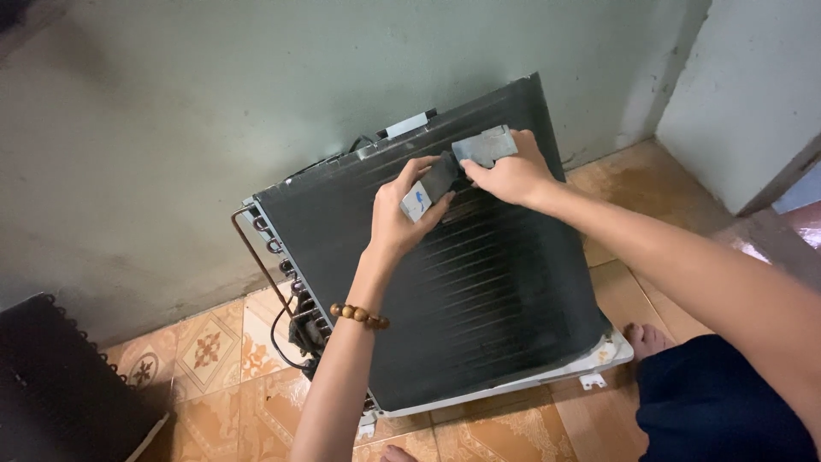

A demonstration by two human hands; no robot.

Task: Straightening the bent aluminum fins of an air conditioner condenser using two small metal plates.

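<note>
small grey block (pixel 428 190) with dark middle and blue mark sat near the top edge of the black finned coil (pixel 479 291). left hand (pixel 400 218) had its grip closed on the block's lower end; right hand (pixel 511 174) had its grip closed on the upper end, by a grey plate (pixel 487 144). coil unit leaned against the green wall (pixel 214 103), its white base (pixel 590 364) on the tiled floor (pixel 214 351). copper tubes (pixel 261 257) ran along the coil's left edge. beaded bracelet (pixel 359 316) on left wrist. black grille (pixel 60 376) at floor's left edge.
</note>
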